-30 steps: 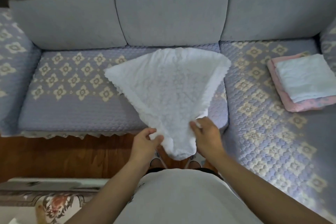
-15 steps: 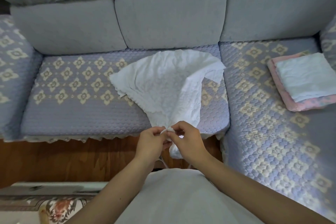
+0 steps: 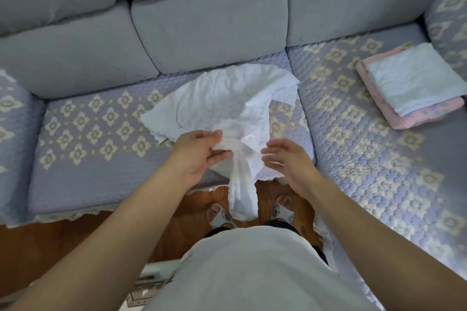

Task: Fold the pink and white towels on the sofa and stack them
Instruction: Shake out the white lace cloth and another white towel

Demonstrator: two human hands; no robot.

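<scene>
Fingers and thumb of the left hand pinch a bunched-up part of the crumpled white textured towel, gathering the cloth into a tight wad at the front edge of the seat. Below that pinch a narrow twisted tail of the same towel hangs down past the seat edge, ending between the person's two feet. The right hand is just beside the gathered cloth with its fingers spread and relaxed, holding nothing; whether the fingertips brush the fabric cannot be told. Beyond the hands the rest of the white towel fans out in loose folds over the quilted lavender seat cover with cream flower motifs, reaching toward the plain grey back cushions of the sofa. Well apart, on the right-hand section of the sofa, lies a folded stack: a folded white towel lies on top of a folded pink towel, whose edges show around it on the left and near sides. Under the sofa edge is a brown wooden floor, and the person stands on it in pale slippers.
</scene>
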